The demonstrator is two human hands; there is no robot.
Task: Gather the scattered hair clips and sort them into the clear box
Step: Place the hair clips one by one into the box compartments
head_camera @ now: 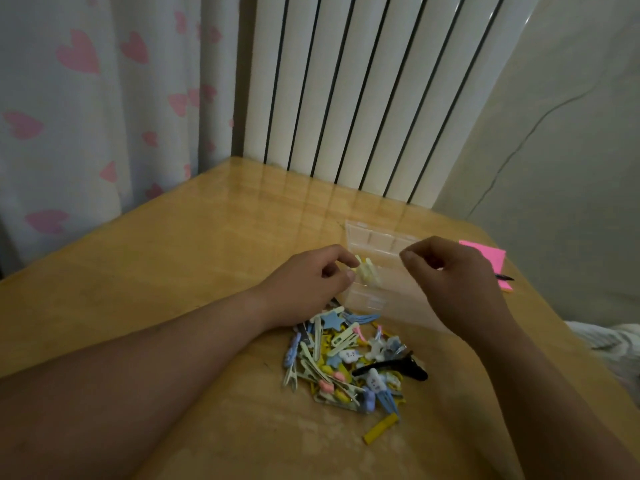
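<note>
Pale yellow clips point(367, 271), seemingly inside clear box point(377, 239)

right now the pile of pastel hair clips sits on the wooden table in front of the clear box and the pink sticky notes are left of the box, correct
Not quite. The head view shows the pink sticky notes to the right of the clear plastic compartment box, not left. The pile of pastel hair clips does sit on the wooden table in front of it.

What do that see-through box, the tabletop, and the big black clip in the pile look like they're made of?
The clear box looks like thin, slightly cloudy plastic; the table's colour shows through its dividers. The tabletop looks like light wood or wood-look laminate with a glossy coat, since it mirrors the radiator. The black clip appears to be shiny plastic or lacquered metal; I can't tell which.
</note>
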